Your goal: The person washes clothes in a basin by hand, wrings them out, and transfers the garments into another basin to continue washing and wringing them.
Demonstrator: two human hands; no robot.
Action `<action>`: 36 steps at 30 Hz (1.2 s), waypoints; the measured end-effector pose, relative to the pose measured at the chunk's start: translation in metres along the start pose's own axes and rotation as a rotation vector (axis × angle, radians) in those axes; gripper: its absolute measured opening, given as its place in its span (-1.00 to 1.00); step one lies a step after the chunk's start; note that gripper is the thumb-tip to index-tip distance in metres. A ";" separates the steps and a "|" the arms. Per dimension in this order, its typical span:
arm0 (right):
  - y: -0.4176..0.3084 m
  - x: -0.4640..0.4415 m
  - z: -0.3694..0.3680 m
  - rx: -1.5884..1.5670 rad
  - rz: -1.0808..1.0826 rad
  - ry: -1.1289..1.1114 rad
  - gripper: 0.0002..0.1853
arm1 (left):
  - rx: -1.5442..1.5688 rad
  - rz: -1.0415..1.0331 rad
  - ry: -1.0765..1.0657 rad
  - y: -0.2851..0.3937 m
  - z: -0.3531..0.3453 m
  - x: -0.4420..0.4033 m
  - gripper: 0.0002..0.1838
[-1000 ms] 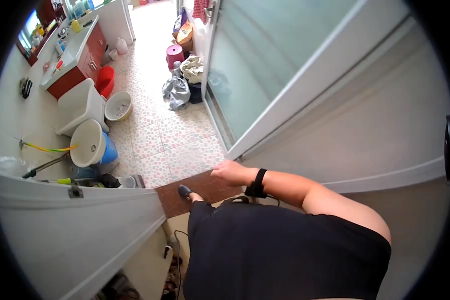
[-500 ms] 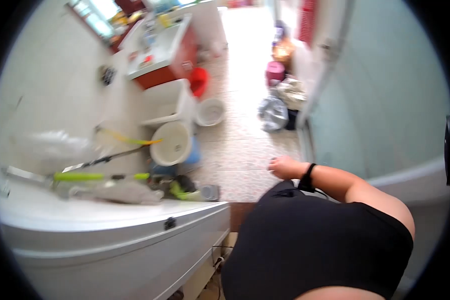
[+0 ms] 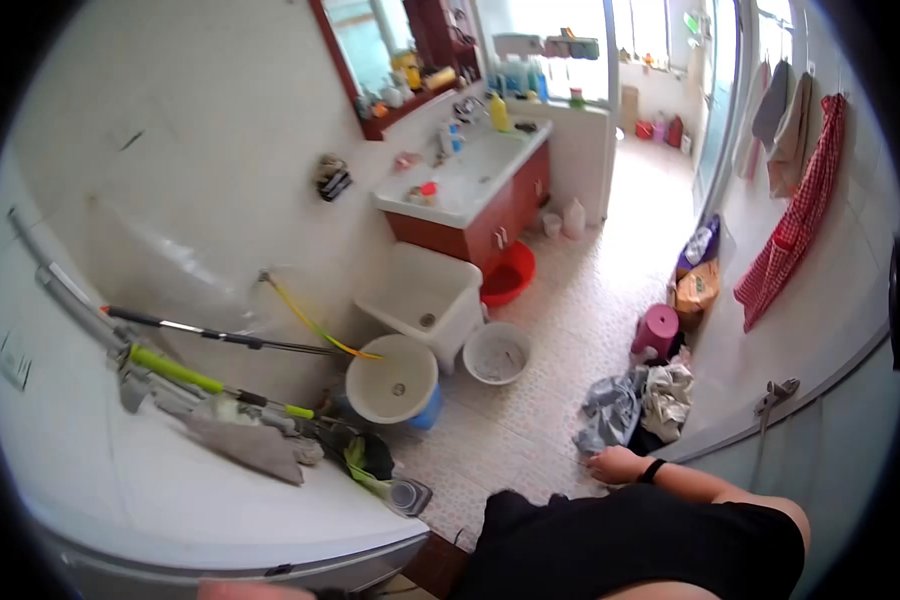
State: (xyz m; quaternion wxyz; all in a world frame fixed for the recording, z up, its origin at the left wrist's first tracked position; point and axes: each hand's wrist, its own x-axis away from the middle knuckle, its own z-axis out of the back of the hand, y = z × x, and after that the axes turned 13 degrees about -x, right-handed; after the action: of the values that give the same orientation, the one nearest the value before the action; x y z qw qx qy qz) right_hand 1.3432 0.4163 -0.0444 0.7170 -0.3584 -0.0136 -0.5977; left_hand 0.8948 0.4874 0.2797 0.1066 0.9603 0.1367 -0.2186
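Note:
My right hand (image 3: 618, 464), with a black band (image 3: 652, 471) at its wrist, hangs low beside my black-clothed body (image 3: 630, 545). Its fingers look curled inward, and I see nothing in them. In the picture it lies just below a grey plastic bag (image 3: 615, 405) and a crumpled cream-coloured bag (image 3: 667, 400) on the floor; I see no contact. At the bottom edge a blurred strip of my left hand (image 3: 245, 589) shows near a white appliance-like surface (image 3: 170, 500); its fingers are hidden.
Ahead stand a sink cabinet (image 3: 475, 240), a white mop basin (image 3: 420, 285), a bucket (image 3: 392, 380), a white tub (image 3: 497, 353) and a red basin (image 3: 510, 275). Long-handled mops (image 3: 185, 370) lean at left. On the right are a pink bin (image 3: 656, 328), a door handle (image 3: 778, 392) and hanging cloths (image 3: 795, 230).
My view has tilted up, bringing the mirror, hanging cloths and far room into sight. My right hand now appears lower, near the bags. Part of my left hand has come in at the bottom edge.

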 end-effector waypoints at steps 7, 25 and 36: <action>0.115 -0.010 -0.014 -0.312 -0.294 -0.272 -0.67 | -0.530 0.357 -2.205 -0.139 0.030 0.267 -0.72; 0.306 -0.095 0.152 -0.695 -0.660 0.449 -0.90 | -0.216 1.022 -3.292 -0.312 0.116 0.684 -0.86; 0.490 -0.149 0.387 -1.638 -0.542 0.122 -0.95 | -0.727 2.736 -1.748 -0.326 0.027 0.748 -0.92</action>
State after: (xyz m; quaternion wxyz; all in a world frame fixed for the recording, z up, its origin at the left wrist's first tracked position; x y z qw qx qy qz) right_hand 1.8836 0.7616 -0.0675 0.0652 -0.7139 0.3751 -0.5878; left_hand 1.4319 0.9481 -0.1266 -0.4496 0.1147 0.8072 0.3649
